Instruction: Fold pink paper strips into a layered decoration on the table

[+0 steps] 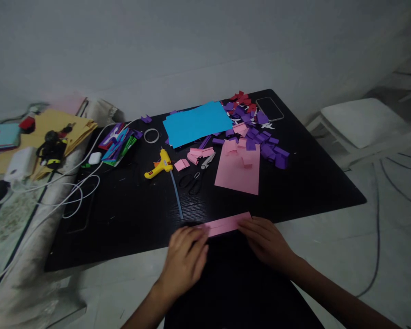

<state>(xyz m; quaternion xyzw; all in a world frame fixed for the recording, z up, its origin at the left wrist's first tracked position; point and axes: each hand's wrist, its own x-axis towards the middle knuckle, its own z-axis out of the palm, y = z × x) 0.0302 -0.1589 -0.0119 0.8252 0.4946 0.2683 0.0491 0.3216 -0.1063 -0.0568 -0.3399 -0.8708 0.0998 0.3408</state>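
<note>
pink strip [224, 225], its ends pinched under left hand [187, 256] and right hand [269, 240], fingers nearly closed.

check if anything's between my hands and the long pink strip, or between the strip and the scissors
Nothing visible stands in either gap: the left hand and right hand already touch the pink strip, and the blue-grey stick lies left of the path to the scissors.

From here I can see both bare hands low in the frame, backs up. The left hand [184, 260] sits just left of bottom centre, fingers bent, its forearm [147, 307] slanting to the bottom edge. The right hand [270, 242] angles inward, fingers together, its forearm [329, 292] reaching towards the lower right corner
</note>
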